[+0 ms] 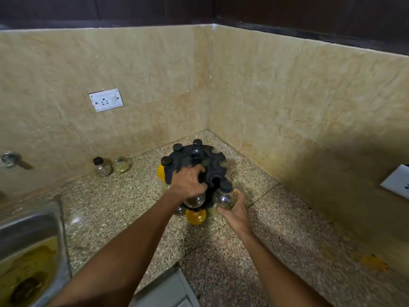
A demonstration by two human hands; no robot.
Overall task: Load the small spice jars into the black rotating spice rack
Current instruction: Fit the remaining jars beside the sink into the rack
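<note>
Two bare forearms reach up from the bottom of the frame toward the black rotating spice rack [194,167], which stands just below centre on the speckled stone counter [115,196], near the corner of the beige wall [287,96]. At the bottom edge, between the arms, a grey cabinet front [168,289] shows.

Left hand [188,183] lies on the near edge of the rack's top disc, fingers spread and curled over the black plastic, gripping it. A clear round jar [195,200] hangs just beneath this hand.

Right hand [233,208], lower right of the rack, cups a small clear spice jar with a black cap [225,194]; fingers and thumb wrap its round body, and its cap sits right at an open slot on the rack's rim.

Three black-capped jars [177,148] sit in slots on the far and left side of the disc. A yellow-filled jar [161,171] hangs at the rack's left, and an orange-filled jar [195,216] sits low at the front, below the clear one.

Left of centre, against the wall, two loose jars wait on the counter: a clear one with a black cap [101,166] and, just beside it, a pale greenish one [121,164].

A steel sink [28,220] with yellowish residue fills the lower left; a tap [12,160] juts from the wall above it. A white socket plate [106,100] is at upper left, another white plate [396,181] at the right edge. No label or writing is readable anywhere.
</note>
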